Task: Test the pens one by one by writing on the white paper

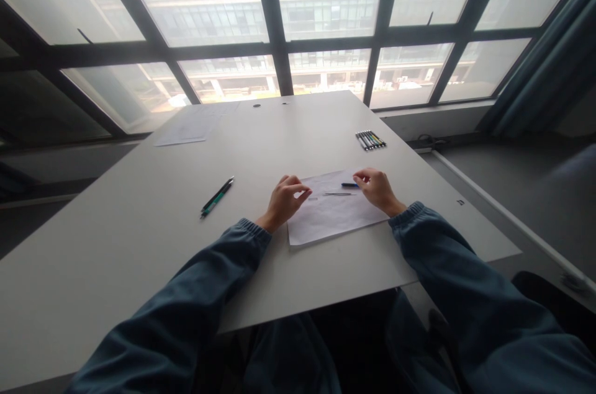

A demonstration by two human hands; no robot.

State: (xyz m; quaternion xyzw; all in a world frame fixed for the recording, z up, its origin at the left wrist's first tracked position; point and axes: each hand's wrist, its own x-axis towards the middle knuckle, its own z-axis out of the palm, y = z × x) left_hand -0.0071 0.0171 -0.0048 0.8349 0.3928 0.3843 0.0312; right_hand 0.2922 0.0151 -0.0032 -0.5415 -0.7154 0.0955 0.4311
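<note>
Over the left part of a white sheet of paper (326, 226), my left hand (283, 200) has thumb and forefinger pinched together; anything between the tips is too small to make out. My right hand (378, 189) is at the sheet's right side, fingertips closed in a pinch, their contents unclear. Beside those fingertips a short dark blue pen part (348, 185) lies on the paper, and I cannot tell whether they touch it. Between the hands rests a thin, rod-like piece, perhaps a pen refill (338, 194). A tiny pale piece (313, 198) is near my left fingertips.
Two pens (216, 197), one black and one green, lie on the white table (153, 239) to the left. A row of several pens (371, 140) sits at the back right. More paper (186, 127) lies at the far left, before the windows.
</note>
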